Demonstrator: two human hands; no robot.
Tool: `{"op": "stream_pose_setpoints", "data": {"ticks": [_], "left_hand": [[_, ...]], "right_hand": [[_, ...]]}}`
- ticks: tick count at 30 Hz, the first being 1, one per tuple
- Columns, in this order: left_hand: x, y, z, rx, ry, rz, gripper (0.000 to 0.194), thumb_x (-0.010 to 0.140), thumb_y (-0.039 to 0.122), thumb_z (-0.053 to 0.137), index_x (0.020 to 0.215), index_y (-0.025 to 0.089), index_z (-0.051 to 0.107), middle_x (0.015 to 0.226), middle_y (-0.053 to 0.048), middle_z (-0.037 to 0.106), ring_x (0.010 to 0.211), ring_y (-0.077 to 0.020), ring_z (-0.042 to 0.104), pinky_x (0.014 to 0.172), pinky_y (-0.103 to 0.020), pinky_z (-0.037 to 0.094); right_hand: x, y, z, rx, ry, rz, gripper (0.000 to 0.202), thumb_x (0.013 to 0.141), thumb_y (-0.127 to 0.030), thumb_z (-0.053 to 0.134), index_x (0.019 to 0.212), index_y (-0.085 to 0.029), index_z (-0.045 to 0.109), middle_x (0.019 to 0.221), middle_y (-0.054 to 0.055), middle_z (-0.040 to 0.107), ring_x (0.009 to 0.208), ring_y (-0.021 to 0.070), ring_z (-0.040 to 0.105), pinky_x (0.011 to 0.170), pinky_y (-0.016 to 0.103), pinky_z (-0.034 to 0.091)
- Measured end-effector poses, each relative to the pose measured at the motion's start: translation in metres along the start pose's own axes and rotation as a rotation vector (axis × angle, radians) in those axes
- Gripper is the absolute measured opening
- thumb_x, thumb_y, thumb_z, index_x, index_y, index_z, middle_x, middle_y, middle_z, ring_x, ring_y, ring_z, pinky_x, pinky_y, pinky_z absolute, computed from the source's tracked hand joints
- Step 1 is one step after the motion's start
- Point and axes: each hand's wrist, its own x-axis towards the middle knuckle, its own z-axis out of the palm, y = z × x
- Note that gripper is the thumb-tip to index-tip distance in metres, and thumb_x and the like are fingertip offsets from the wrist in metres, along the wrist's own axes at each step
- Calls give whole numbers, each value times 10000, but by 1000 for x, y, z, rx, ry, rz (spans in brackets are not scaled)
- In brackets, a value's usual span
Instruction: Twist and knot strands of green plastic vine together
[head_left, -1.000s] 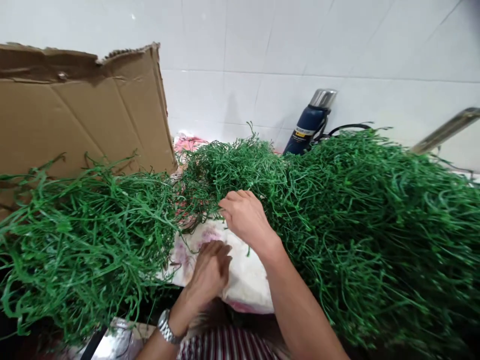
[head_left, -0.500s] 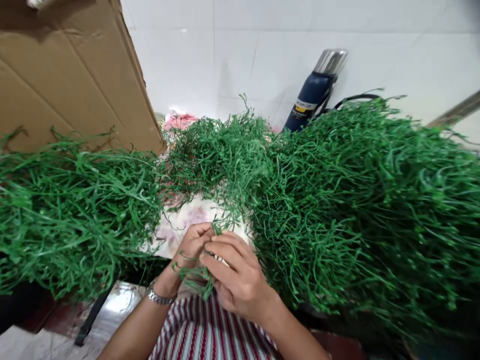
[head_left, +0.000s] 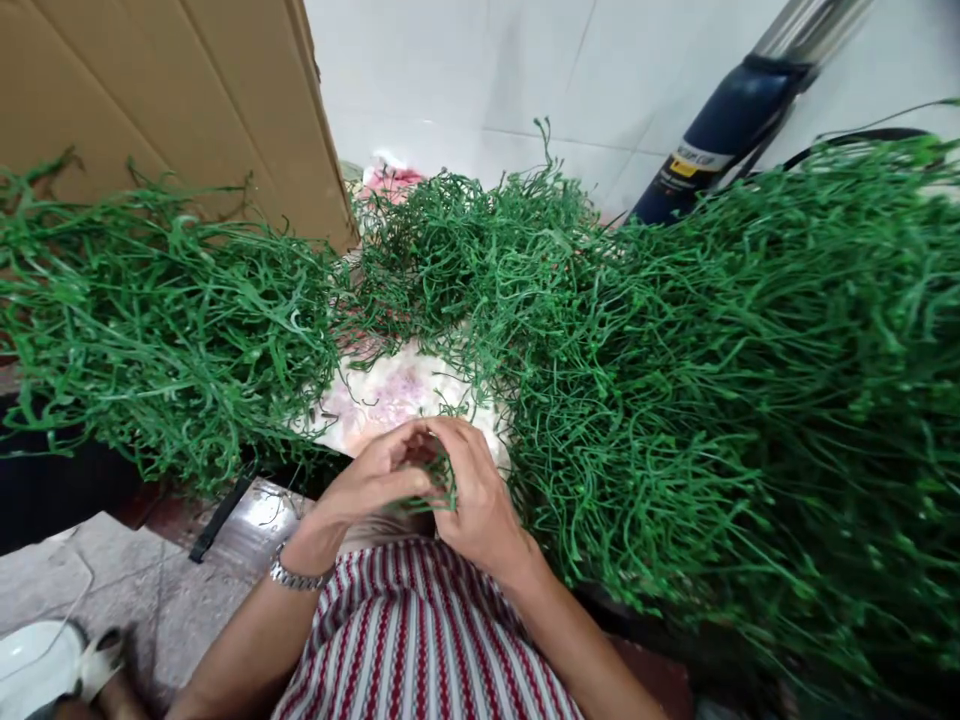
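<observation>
My left hand (head_left: 379,475), with a metal watch at its wrist, and my right hand (head_left: 480,500) meet above my striped lap. Their fingers are curled together around a small green stem piece (head_left: 450,490), mostly hidden behind them. Just beyond my fingertips lies a pale, purple-stained cloth (head_left: 397,390) with a few loose bits on it. To the right spreads a large heap of thin green plastic-looking stems (head_left: 637,400). A second pile of longer green stems (head_left: 172,340) lies on the left, and more tangled stems (head_left: 480,250) sit behind the cloth.
A cardboard box (head_left: 187,90) stands at the back left. A dark blue vacuum flask (head_left: 712,140) leans near the white tiled wall (head_left: 435,80). At the lower left, a gloved hand (head_left: 101,665) of another person is beside a white round basin (head_left: 34,660) on the floor.
My view has tilted down and to the left, bringing the floor, basin and gloved hand into sight. My hands have shifted from a fingertip hold to a more cupped pose around the green piece.
</observation>
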Motion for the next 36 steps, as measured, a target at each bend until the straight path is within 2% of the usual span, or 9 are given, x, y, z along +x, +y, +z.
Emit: {"op": "stream_pose_setpoints", "data": {"ticks": [2, 5, 8, 10, 15, 19, 26, 31, 36], "left_hand": [[-2, -4, 6, 24, 14, 44, 570, 654, 305, 737, 1155, 146, 516, 1029, -75, 591, 969, -194, 536, 888, -310, 417], [0, -11, 6, -41, 123, 30, 511, 666, 220, 725, 1127, 162, 514, 925, -39, 600, 852, -146, 556, 785, -256, 448], [0, -12, -6, -171, 213, -27, 409, 654, 190, 727, 1032, 154, 575, 816, -13, 601, 726, -105, 551, 656, -196, 442], [-1, -10, -16, -218, 231, -46, 360, 643, 182, 732, 980, 146, 610, 806, -14, 611, 685, -89, 548, 620, -179, 436], [-14, -5, -34, -247, 87, -156, 377, 624, 243, 739, 968, 119, 647, 731, -30, 615, 566, -89, 534, 522, -196, 421], [-34, -8, -54, -274, 28, -275, 423, 594, 276, 760, 972, 108, 669, 661, -22, 596, 481, -63, 477, 445, -182, 359], [-66, -26, -95, -382, -64, -281, 422, 595, 299, 751, 950, 83, 679, 564, -10, 551, 433, -70, 446, 427, -200, 349], [-64, -26, -93, -362, -4, -251, 455, 583, 324, 751, 960, 81, 675, 558, -9, 533, 434, -72, 427, 419, -196, 326], [-61, -26, -88, -177, -90, -283, 447, 621, 377, 722, 976, 108, 685, 609, -17, 543, 482, -70, 404, 451, -189, 301]], "right_hand": [[1, -1, 1, 5, -40, 25, 801, 614, -27, 443, 1375, -162, 233, 1294, 138, 422, 1250, 236, 365, 1050, 468, 369], [5, -7, -3, -11, -135, 52, 840, 603, -4, 422, 1396, -176, 203, 1350, 131, 376, 1302, 230, 313, 1072, 461, 348], [10, -18, -13, -17, -179, 67, 682, 726, -66, 464, 1371, -204, 292, 1371, 107, 382, 1297, 217, 341, 1075, 435, 356], [17, -25, -19, -34, -112, 62, 544, 794, -148, 493, 1323, -208, 382, 1349, 100, 418, 1266, 211, 388, 1060, 423, 373], [59, -18, -19, -170, 108, 87, 361, 864, -194, 425, 1218, -174, 497, 1253, 97, 517, 1184, 190, 467, 1011, 386, 404], [87, 9, -17, -485, 228, 310, 386, 870, -231, 412, 1239, -145, 487, 1198, 109, 554, 1100, 231, 501, 957, 400, 410], [74, 22, -25, -881, 168, 526, 418, 863, -260, 421, 1255, -131, 488, 1161, 140, 575, 1029, 299, 515, 878, 440, 420], [58, -3, -32, -830, 161, 362, 301, 877, -243, 418, 1106, -162, 597, 1031, 98, 639, 952, 241, 553, 876, 384, 433], [65, -24, -21, -593, 145, 129, 249, 887, -214, 419, 996, -172, 639, 906, 61, 666, 857, 181, 571, 815, 314, 450]]}}
